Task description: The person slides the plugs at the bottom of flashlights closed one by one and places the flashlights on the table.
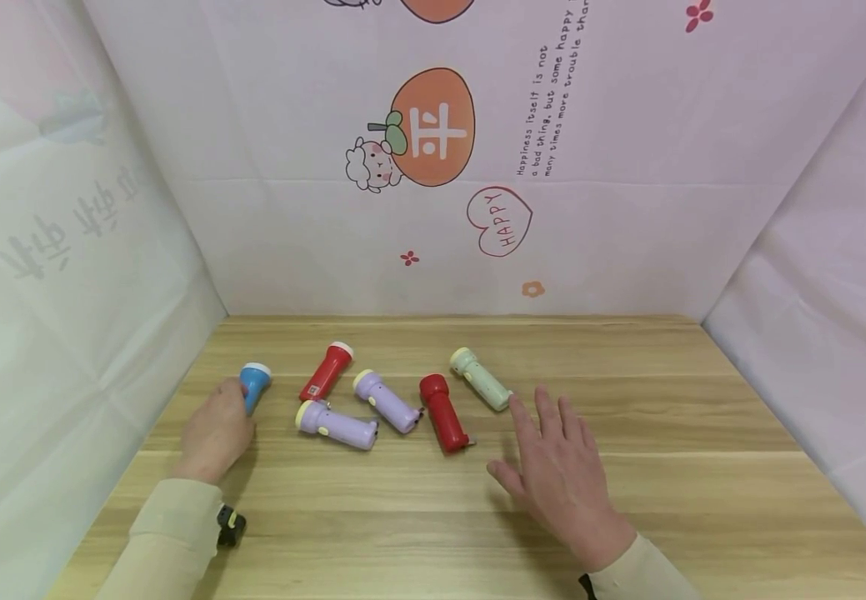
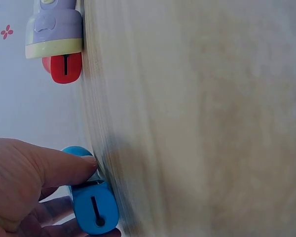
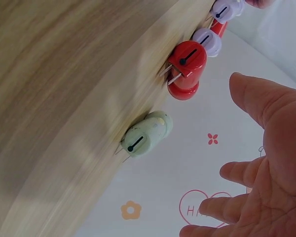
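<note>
My left hand (image 1: 217, 429) grips a blue flashlight (image 1: 256, 382) with a white lens rim at the table's left side. In the left wrist view, the thumb lies on the flashlight's body and the fingers reach behind its slotted end (image 2: 95, 210). My right hand (image 1: 563, 475) is spread over the table with nothing in it. Just past its index fingertip lies a pale green flashlight (image 1: 487, 383). A dark red flashlight (image 1: 445, 417) lies left of that one, and the right wrist view shows two metal prongs at its slotted end (image 3: 190, 59).
Two lilac flashlights, one (image 1: 387, 402) in the middle and one (image 1: 338, 427) nearer my left hand, lie on the wooden table (image 1: 372, 533). A red flashlight (image 1: 327, 371) with a white rim lies behind them. Printed white cloth (image 1: 290, 242) walls the back and sides.
</note>
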### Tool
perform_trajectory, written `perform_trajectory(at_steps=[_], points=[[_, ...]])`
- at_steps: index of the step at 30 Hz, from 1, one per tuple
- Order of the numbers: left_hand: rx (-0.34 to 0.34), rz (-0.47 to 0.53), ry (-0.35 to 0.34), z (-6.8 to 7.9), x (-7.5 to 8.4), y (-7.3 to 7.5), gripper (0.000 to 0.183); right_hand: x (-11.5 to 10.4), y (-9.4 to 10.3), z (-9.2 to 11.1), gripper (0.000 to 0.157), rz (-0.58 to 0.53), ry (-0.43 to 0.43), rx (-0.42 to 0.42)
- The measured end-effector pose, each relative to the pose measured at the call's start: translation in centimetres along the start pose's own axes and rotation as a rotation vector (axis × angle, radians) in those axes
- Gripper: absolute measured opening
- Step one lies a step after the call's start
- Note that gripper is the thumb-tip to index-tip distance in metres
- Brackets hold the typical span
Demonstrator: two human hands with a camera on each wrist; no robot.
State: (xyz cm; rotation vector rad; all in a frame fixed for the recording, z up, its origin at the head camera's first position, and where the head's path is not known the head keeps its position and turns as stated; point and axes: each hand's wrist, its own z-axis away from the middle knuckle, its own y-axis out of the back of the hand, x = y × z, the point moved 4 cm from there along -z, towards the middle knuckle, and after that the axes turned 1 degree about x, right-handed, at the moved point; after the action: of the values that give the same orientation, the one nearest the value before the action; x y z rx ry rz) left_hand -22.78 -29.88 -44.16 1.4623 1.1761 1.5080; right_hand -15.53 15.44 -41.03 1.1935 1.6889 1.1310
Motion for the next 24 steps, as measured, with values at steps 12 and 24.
perform_trajectory(at_steps=[12, 24], points=[[-0.02, 0.007, 0.022, -0.1, -0.05, 0.03, 0.047, -0.07, 0.04, 0.01, 0.088, -0.008, 0.0, -0.001], [0.028, -0.011, -0.016, 0.08, 0.68, 0.72, 0.046, -0.04, 0.06, 0.0, 0.088, -0.014, 0.001, 0.005]])
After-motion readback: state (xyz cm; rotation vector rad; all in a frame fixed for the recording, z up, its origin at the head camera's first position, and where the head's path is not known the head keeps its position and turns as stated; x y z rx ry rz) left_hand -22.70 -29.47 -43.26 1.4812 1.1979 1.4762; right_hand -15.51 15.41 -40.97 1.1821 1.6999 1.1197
